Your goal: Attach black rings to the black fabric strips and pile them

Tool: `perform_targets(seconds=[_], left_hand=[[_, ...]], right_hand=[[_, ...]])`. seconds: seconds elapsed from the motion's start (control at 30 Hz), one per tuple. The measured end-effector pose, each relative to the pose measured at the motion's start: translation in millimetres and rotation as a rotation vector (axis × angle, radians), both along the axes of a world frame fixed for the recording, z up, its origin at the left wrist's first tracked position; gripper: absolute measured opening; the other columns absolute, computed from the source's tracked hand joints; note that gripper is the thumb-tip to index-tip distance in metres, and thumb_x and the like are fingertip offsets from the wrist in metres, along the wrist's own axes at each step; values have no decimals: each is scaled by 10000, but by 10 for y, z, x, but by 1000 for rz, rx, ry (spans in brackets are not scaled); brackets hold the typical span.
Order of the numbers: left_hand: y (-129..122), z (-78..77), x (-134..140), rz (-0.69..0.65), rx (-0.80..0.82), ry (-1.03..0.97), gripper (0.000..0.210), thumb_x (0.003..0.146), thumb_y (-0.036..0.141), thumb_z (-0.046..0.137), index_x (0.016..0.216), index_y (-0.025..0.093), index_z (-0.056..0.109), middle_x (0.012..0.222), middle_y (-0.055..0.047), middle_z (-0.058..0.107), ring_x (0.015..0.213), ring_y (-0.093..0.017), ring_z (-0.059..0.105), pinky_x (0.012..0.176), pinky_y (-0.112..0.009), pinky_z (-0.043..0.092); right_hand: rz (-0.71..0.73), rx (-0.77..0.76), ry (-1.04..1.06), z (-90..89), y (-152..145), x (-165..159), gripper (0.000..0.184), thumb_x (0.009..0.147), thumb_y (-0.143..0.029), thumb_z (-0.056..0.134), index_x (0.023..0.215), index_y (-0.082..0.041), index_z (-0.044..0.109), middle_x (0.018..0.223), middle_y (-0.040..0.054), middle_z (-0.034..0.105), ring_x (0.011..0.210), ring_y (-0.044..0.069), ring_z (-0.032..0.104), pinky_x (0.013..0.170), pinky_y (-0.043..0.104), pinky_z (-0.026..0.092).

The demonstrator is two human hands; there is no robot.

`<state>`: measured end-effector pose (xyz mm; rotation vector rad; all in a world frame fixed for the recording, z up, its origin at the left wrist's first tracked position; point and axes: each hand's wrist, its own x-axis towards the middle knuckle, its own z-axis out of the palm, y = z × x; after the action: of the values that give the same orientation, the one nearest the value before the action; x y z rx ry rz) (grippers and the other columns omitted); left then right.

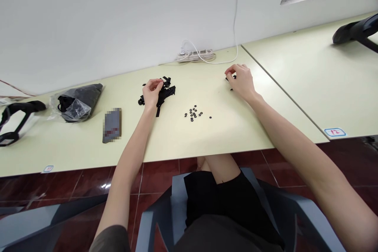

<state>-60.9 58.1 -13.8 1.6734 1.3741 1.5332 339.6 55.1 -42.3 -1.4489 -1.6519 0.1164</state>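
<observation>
My left hand is at the left edge of a loose pile of short black strips. Its thumb and fingers are curled together in a pinch, and what lies between them, if anything, is hidden. Farther right, near the back of the table, my right hand has its fingers bent down around a small black strip. Bits of black show beside and under these fingers, partly covered by them. Between the hands lies a scatter of small black rings, with one ring apart on the right.
A pale table runs along the wall. At the back lies a power strip with a white cable. To the left are a blurred dark flat box, a plastic bag with black contents and a black stand. Another black object stands far right.
</observation>
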Motion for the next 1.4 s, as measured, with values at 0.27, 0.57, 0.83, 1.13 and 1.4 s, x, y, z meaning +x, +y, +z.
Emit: perform_targets(seconds=[0.27,0.57,0.83,1.13,1.4], left_hand=[[48,-50,-14,23,48,-44,175,879,260,882,1010,229,771,1084,-63,813,1023,-212,769,1038,-373,627],[49,-41,-3,73,139,-44,259,945,449,902,1023,231,785,1039,-65,791,1030,-210,762,991,-337,620],[-131,158,226,-5,208,-27,427,959,649,896,1057,242,810,1038,-58,800,1003,-198,753,888,-298,581],[-493,112,743,-370,-2,-121,513,834,733,986,1020,279,836,1078,-48,819,1038,-199,762,926,-325,591],[-588,62,871,-530,-96,-177,498,822,697,1014,993,266,831,989,-34,795,916,-171,745,876,-332,612]], right_hand=[[36,82,49,-37,44,-24,184,990,-172,544,926,-280,678,1023,99,819,1076,337,698,1101,570,526],[88,103,62,24,-15,-72,150,1035,-209,574,950,-283,672,1034,94,802,1072,335,698,1102,578,524],[225,177,95,207,-247,-345,148,1093,-253,558,1015,-282,680,1073,90,789,1117,314,709,1075,528,550],[625,-16,99,236,-724,-940,239,1140,-487,627,1192,-273,720,1234,107,806,1143,304,732,1026,481,583],[714,-109,140,251,-766,-964,340,1144,-558,603,1017,-257,695,997,57,812,872,226,697,837,399,548]])
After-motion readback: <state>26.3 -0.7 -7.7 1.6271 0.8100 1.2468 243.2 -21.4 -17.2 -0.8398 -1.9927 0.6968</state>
